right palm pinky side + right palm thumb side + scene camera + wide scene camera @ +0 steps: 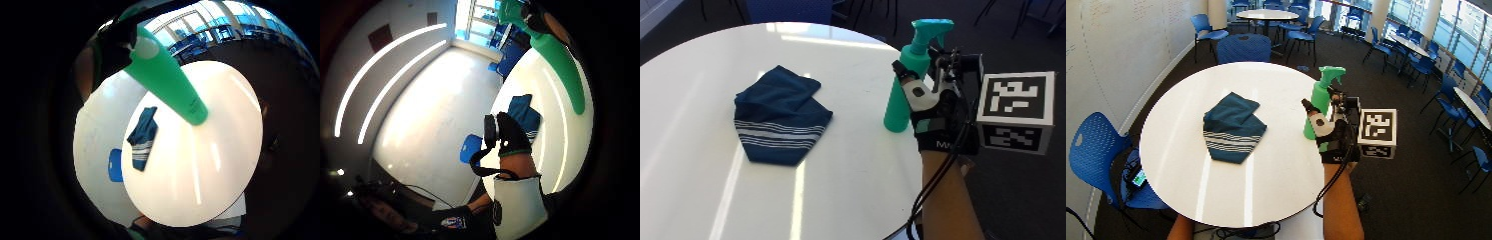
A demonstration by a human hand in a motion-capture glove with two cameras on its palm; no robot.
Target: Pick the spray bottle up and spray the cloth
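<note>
Blue cloth (781,116), folded and edged with white stripes, lies on the round white table (700,65), well to the left of the spray bottle (906,85). Nothing rests between the two. Green and upright, the spray bottle stands near the table's right edge with its base on the white top and its trigger head uppermost. Just to the right of the bottle is the gloved right hand (936,107), held upright alongside the bottle's body, its forearm reaching in from off the table's near right edge. The fingers sit close against the bottle at about mid-height, but whether they curl round it or only lie next to it I cannot tell. Beyond the table, past the bottle, stands a blue chair (1242,49).
</note>
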